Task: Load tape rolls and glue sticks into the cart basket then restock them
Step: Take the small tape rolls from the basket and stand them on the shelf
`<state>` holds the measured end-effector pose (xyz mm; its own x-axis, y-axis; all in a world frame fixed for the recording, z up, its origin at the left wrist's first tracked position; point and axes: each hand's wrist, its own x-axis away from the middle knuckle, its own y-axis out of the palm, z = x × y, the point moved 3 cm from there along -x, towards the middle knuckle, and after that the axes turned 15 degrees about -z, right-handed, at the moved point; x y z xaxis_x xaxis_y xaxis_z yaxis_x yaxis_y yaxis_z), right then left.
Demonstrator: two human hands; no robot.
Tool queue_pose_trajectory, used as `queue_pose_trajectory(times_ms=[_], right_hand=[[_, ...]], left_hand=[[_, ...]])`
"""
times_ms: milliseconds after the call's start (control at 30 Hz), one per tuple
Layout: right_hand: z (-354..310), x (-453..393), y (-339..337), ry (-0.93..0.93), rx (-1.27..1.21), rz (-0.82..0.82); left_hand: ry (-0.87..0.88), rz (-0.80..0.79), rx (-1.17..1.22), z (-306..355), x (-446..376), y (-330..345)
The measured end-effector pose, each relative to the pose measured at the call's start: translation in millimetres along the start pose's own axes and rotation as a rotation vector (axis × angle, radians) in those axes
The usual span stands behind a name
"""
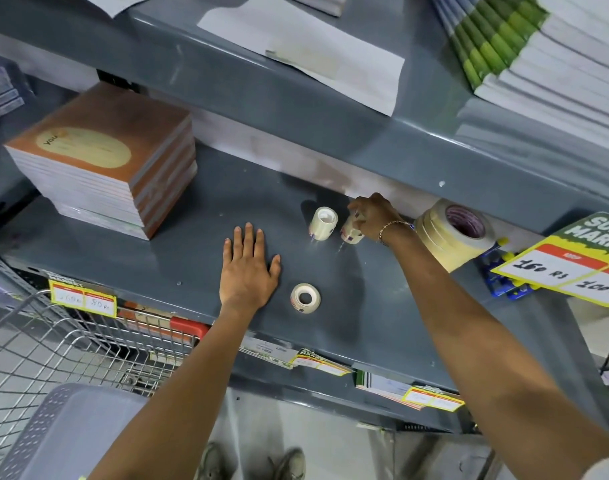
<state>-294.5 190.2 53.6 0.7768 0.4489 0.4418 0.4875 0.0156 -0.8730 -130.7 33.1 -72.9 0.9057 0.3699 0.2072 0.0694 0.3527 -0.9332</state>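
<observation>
My right hand (374,214) is far back on the grey shelf (199,244), fingers closed on a small stack of white tape rolls (351,232) that touches the shelf. A second stack of small tape rolls (323,223) stands just left of it. One single tape roll (305,298) lies flat nearer the front edge. My left hand (249,268) rests flat on the shelf with its fingers spread, holding nothing, left of that single roll. The wire cart basket (60,344) is at lower left. No glue sticks can be made out.
A stack of large masking tape rolls (452,233) lies right of my right wrist. Brown notebooks (102,161) are piled at the shelf's left. A grey plastic basket (67,431) sits in the cart. Price tags hang along the shelf edges; an upper shelf overhangs.
</observation>
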Motion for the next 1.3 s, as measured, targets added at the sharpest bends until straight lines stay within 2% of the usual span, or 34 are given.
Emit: queue_pose_trajectory(times_ms=[167,300,333,400,467,567,833,933,1067,1133,1300], right_hand=[[-4.7,6.8,-2.8,-0.009,0.033,0.008],[-31.7,41.3,7.1,-0.097,0.038,0.226],[-41.6,53.8,23.2,-0.143,0.042,0.198],[-61.1,74.9,68.8,-0.216,0.068,-0.01],[-71.5,86.2,110.7,-0.173,0.142,-0.178],[-69.6,85.7,131.3,-0.068,0.16,-0.144],[-60.7,81.4,139.8,-0.144,0.134,-0.111],[-60.5,76.5,124.1,-0.146,0.089,-0.105],[-56.9,49.0,47.7,-0.168,-0.03,0.037],[-57.2,32.3,12.6,-0.153,0.036,0.07],[-63.7,0.8,-2.6,-0.143,0.089,-0.004]], left_hand=[[-0.002,0.004,-0.004,-2.4,2.0,-1.1],[-0.01,-0.013,-0.019,-0.7,1.5,0.3],[-0.015,-0.019,-0.021,-0.6,1.5,0.8],[-0.018,-0.024,-0.018,-0.2,0.5,1.1],[-0.013,-0.023,-0.015,-0.3,-0.2,1.2],[-0.006,-0.011,-0.002,-0.8,-0.4,1.5],[-0.006,-0.005,-0.007,-1.9,-1.1,2.7],[-0.006,-0.003,-0.008,-1.9,-0.8,2.6],[-0.007,-0.005,-0.013,-1.7,-1.1,2.8],[-0.006,-0.001,-0.015,-1.9,-1.0,2.7],[-0.005,0.002,-0.014,-3.6,-0.6,2.2]])
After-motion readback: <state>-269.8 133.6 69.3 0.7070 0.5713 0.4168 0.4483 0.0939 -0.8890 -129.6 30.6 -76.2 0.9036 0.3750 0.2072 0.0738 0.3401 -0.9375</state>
